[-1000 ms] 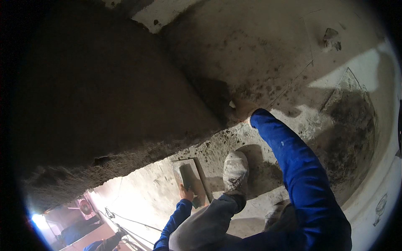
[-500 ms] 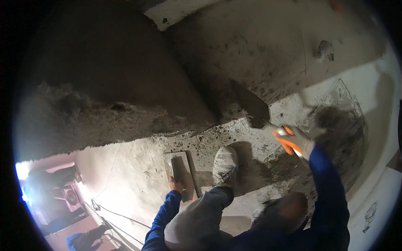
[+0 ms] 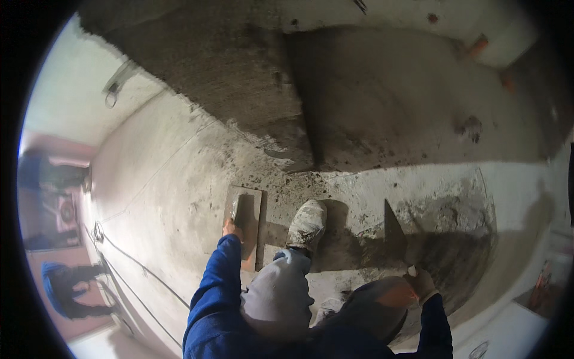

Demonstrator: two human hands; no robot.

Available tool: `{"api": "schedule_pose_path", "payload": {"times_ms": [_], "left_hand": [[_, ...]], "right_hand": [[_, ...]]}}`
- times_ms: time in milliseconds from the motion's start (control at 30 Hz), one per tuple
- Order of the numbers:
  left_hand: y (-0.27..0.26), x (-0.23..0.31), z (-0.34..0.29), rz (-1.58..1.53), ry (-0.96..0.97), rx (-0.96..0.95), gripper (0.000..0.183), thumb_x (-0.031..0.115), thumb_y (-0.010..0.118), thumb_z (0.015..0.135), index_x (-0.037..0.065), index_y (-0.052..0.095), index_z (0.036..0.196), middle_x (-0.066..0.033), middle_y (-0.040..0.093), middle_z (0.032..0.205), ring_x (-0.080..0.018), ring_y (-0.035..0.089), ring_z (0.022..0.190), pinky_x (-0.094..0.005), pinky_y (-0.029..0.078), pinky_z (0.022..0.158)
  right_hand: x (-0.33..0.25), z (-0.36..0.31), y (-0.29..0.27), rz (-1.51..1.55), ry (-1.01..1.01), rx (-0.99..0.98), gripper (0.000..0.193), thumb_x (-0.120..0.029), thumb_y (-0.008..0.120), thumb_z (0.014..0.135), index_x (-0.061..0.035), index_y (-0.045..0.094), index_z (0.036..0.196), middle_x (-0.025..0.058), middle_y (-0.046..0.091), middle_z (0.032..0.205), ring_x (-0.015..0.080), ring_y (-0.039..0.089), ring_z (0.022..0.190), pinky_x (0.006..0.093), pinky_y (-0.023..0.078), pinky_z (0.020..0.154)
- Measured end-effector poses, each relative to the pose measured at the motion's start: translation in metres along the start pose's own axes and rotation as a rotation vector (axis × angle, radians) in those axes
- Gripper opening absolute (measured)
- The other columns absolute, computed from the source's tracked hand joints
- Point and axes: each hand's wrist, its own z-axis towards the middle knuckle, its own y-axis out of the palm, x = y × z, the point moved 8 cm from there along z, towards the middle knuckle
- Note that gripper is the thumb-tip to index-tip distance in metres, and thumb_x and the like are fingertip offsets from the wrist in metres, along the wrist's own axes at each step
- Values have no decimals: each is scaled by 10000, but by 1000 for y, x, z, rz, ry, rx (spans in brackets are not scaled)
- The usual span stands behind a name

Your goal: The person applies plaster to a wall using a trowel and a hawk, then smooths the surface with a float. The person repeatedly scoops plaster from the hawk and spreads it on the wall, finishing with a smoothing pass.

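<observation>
Left hand, eight o'clock, grips a grey rectangular float; right hand, at four, a dark triangular metal trowel, likely stiff, best handle-held.

There's room for a hand between the shoe and the trowel; only a narrow strip separates shoe from board. Knees block the low way between left hand and right hand; ahead, the wall stops everything.

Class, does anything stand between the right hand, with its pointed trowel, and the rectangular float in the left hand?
Yes: in this view, the dusty whitish shoe stands between the trowel in the right hand and the float.
</observation>
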Motion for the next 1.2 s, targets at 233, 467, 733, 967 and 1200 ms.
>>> {"api": "schedule_pose_path", "payload": {"times_ms": [233, 467, 733, 967, 1200], "left_hand": [[-49, -40, -38, -157, -22, 189, 263, 103, 613, 799, 75, 595, 1060, -245, 648, 1034, -406, 603, 1062, -444, 493, 862], [-150, -123, -130, -565, -9, 426, 354, 151, 675, 807, 46, 589, 1134, -239, 652, 1014, -381, 632, 996, -441, 496, 816], [-208, -167, -201, -831, -49, 737, 431, 167, 689, 845, 15, 548, 1223, -85, 635, 857, -178, 628, 691, -287, 529, 611], [-201, -168, -113, -962, -46, 633, 384, 142, 689, 835, 41, 579, 1189, -87, 656, 887, -180, 609, 724, -302, 505, 639], [-183, -177, -81, -679, -112, 582, 465, 249, 703, 791, 30, 606, 1190, -234, 644, 1075, -389, 603, 1029, -442, 468, 910]], "right_hand": [[-16, 1, -84, 295, 315, 61, 252, -237, 620, 882, -2, 568, 956, 117, 637, 743, 217, 581, 537, 402, 426, 476], [-138, -5, -100, -953, -95, 69, 308, -234, 662, 823, -49, 611, 1064, 148, 684, 846, 256, 686, 703, 379, 546, 646], [-233, -16, -65, -1347, -468, 244, 381, -237, 625, 807, -88, 593, 1156, 180, 663, 1088, 346, 636, 1024, 449, 500, 878], [-261, 11, -12, -1448, -411, 35, 348, -222, 607, 803, -58, 634, 1109, 201, 676, 1021, 372, 645, 972, 460, 507, 842], [-285, 10, 30, -1536, -458, 17, 352, -251, 641, 811, -130, 659, 1141, 139, 681, 1096, 302, 655, 1016, 423, 521, 862]]}}
